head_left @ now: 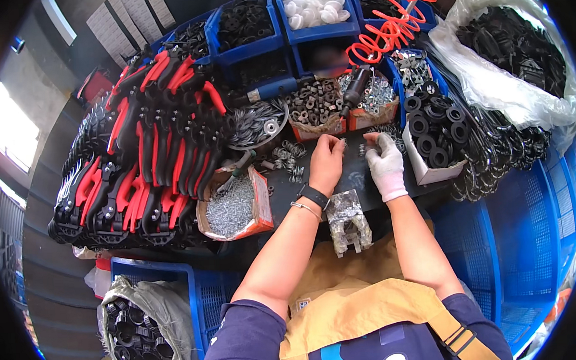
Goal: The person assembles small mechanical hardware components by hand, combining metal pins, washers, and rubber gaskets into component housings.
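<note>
My left hand (pixel 327 161) is bare, with a black band at the wrist. Its fingertips are pinched over the dark bench, around something too small to make out. My right hand (pixel 387 167) wears a white glove, and a small metal coil spring (pixel 362 149) shows at its curled fingertips. Loose coil springs (pixel 289 155) lie on the bench left of my left hand. More springs (pixel 390 133) sit just beyond the right one. Between my forearms, a worn metal fixture (pixel 346 217) stands at the bench's near edge.
Red-and-black handled tools (pixel 159 144) are heaped at left, beside a box of small metal pins (pixel 229 208). Boxes of nuts (pixel 316 105) and black rings (pixel 432 128) stand beyond my hands. A dark power driver (pixel 356 88) hangs below a red coiled hose (pixel 385 41).
</note>
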A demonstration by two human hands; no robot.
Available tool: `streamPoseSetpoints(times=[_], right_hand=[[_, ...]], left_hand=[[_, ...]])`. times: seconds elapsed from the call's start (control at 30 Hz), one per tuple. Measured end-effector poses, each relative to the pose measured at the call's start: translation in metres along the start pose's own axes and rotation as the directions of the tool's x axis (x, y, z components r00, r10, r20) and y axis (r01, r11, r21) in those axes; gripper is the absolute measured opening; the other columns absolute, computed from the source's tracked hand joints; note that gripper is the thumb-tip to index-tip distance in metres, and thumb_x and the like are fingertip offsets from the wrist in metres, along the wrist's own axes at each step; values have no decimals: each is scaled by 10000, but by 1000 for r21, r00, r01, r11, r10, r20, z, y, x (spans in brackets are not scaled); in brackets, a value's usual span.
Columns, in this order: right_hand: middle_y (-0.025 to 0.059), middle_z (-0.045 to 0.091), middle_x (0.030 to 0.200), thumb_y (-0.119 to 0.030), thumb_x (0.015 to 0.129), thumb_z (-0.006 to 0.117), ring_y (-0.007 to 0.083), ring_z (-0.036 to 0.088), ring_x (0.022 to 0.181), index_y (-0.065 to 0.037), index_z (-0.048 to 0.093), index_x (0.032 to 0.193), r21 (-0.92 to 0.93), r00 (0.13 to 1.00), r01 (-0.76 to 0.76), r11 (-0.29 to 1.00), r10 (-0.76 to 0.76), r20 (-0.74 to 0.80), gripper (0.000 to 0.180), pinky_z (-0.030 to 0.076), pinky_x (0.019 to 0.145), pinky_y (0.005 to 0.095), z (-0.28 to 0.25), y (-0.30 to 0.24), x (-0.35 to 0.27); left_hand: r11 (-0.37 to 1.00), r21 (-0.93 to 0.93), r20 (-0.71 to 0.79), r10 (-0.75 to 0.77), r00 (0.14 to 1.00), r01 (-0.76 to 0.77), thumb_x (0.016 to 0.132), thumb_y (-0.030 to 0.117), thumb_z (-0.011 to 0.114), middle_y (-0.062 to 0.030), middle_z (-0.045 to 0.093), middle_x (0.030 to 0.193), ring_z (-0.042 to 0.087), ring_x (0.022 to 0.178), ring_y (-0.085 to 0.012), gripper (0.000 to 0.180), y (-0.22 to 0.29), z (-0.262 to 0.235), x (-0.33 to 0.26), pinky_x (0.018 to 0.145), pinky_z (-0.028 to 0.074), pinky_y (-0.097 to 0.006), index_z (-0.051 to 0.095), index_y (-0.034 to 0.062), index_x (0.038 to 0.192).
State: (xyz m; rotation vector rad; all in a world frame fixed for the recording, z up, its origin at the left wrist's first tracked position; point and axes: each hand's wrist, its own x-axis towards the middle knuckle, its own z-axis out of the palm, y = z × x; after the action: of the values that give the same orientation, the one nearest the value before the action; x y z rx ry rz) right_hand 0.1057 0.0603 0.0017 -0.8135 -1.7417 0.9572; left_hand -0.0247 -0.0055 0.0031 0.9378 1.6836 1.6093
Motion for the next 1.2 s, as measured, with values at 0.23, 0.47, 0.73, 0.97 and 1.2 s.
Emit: streamPoseSetpoints(times=[0.23, 0.47, 0.73, 0.97, 1.2], right_hand=[[84, 670, 853, -243, 913, 627, 149, 637, 740, 22, 640, 1010, 293, 803, -573, 765, 453, 387, 284, 509, 684, 270, -4, -18, 10], [109, 627, 919, 60, 761, 627, 271, 641, 855, -48, 656, 1005, -131, 890, 433, 892, -400, 219, 268, 521, 754, 328, -9, -11, 18], [165, 590, 1128, 12, 748, 590, 343, 567, 1069, -88, 652, 1062, -504, 945, 322, 801, -242, 219, 335, 479, 924, 421, -14, -4, 17], [149, 592, 1082, -127, 754, 678, 338, 564, 1043, -67, 643, 1032, -727, 943, 317, 609, -123, 309, 287, 475, 916, 409, -13, -4, 8], [138, 639, 789, -180, 770, 722, 285, 647, 777, 11, 623, 919, -285, 978, -130, 950, 170, 121, 262, 500, 732, 386, -16, -12, 12]], left_hand=[[752, -574, 358, -127, 925, 325, 988, 225, 543, -1, 567, 831, 527, 714, -98, 175, 3, -9, 4, 568, 415, -236, 527, 60, 931], [513, -588, 541, -326, 775, 626, 1003, 232, 493, -62, 603, 864, 512, 665, -110, 189, -3, -24, 26, 472, 383, -204, 499, 43, 999], [858, 475, -27, 235, 972, -195, 803, 58, 672, -146, 646, 874, 645, 789, -303, 278, -9, -7, 11, 702, 510, -362, 567, 7, 1055], [485, 720, 330, 389, 860, -496, 728, 55, 711, -154, 622, 1005, 551, 1047, -331, 315, -11, 2, -1, 915, 454, -397, 657, 37, 1038], [882, 247, 194, 362, 912, -403, 817, 21, 674, -95, 662, 981, 649, 870, -173, 303, 8, 9, -5, 776, 518, -281, 620, 5, 1115]])
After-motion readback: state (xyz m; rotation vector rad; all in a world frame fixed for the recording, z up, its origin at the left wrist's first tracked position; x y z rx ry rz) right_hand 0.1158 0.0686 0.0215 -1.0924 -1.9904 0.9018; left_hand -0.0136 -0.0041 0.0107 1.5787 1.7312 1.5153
